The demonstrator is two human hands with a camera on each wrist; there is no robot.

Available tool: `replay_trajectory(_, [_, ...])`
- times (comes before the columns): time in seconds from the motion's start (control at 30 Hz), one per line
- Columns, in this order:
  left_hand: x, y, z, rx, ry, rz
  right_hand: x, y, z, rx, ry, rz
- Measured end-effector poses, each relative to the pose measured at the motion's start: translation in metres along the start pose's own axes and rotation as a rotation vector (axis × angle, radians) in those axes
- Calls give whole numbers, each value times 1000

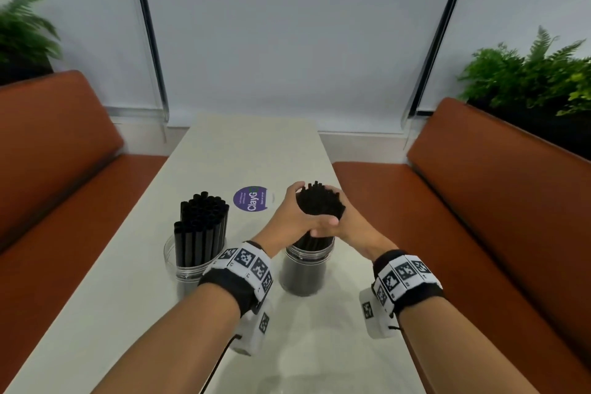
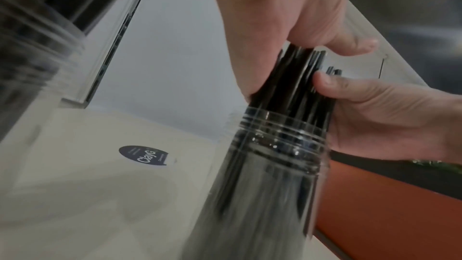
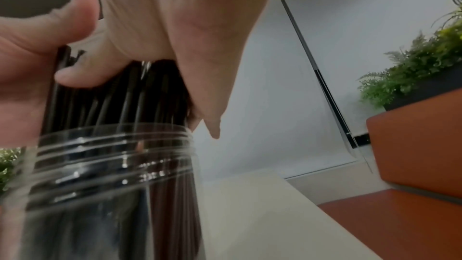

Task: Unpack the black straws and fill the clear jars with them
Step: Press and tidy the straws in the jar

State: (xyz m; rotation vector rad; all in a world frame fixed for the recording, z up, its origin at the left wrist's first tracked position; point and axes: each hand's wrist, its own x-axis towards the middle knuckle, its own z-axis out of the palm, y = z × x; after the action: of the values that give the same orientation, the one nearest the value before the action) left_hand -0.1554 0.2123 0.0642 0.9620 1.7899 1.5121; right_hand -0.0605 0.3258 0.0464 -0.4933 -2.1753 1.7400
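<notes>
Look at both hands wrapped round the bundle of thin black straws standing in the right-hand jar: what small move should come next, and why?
Probably loosen both hands and let the bundle drop and spread. The left hand and right hand grip it above the rim of the right-hand jar, its lower ends already inside. The other jar already holds thicker straws.

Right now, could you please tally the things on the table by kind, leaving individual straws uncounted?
Clear jars: 2, the left jar and the right jar
Straw bundles: 2, thick straws in the left jar, thin straws gripped by left hand and right hand
Round purple sticker: 1
Total: 5
</notes>
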Motion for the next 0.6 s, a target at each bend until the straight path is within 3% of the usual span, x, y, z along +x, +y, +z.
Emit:
replay_trajectory(0.1, [2,-2,2,22,-40,9,4,5,2,-29,-16,26])
replay_trajectory(0.23, [6,-7,3,-40,83,36,3,9,3,-1,-57,35])
replay_trajectory(0.33, [4,-15,-3,-125,49,74,-1,14,0,2,-48,18])
replay_trajectory(0.47, [1,-30,-9,94,-98,101,-8,24,0,-55,-11,3])
replay_trajectory(0.6, [5,-27,1,142,-6,130,-2,20,8,-80,-18,-39])
